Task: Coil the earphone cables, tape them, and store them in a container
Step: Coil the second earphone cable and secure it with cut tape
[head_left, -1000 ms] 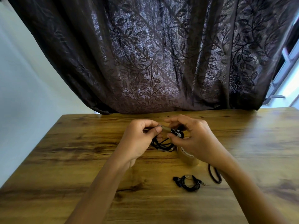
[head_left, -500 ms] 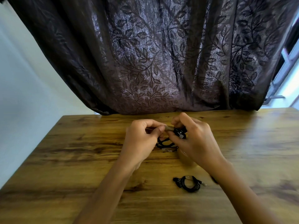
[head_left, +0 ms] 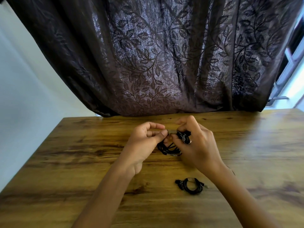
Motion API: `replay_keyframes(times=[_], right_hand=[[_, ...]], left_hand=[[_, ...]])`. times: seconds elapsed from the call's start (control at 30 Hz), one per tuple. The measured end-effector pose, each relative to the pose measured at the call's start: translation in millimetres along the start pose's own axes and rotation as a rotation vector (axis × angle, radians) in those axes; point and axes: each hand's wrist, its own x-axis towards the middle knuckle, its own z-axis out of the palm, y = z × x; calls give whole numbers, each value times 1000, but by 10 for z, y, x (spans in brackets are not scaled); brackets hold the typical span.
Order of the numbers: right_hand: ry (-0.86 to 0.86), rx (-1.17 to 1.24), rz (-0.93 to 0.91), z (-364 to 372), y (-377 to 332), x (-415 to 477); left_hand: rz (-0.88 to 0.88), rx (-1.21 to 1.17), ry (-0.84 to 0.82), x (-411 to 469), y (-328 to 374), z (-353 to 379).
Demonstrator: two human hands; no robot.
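Your left hand [head_left: 144,142] pinches the tape [head_left: 172,131] and your right hand [head_left: 197,145] grips the coil [head_left: 167,148], fingers curled tight, over the table [head_left: 82,162]. A second coil [head_left: 191,185] lies at five o'clock from them.

Both bare forearms reach forward and converge; the left hand [head_left: 144,142] and right hand [head_left: 198,146] meet, fingers curled, thumbs and forefingers pinching.

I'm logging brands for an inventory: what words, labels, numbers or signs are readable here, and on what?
None can be read.
The tape strip, the held earphone coil, the second coil on the table and the curtain show no print; the curtain bears only a leaf pattern.
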Motion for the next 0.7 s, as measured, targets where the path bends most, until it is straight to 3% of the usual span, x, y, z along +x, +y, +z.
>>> replay_keyframes(times=[0.43,0.7], right_hand=[[-42,342,354,-46,10,8],[-52,899,623,-50,4,30]], left_hand=[[-68,-269,12,-13,-66,33],[-81,-342,-34,-5,-47,7]])
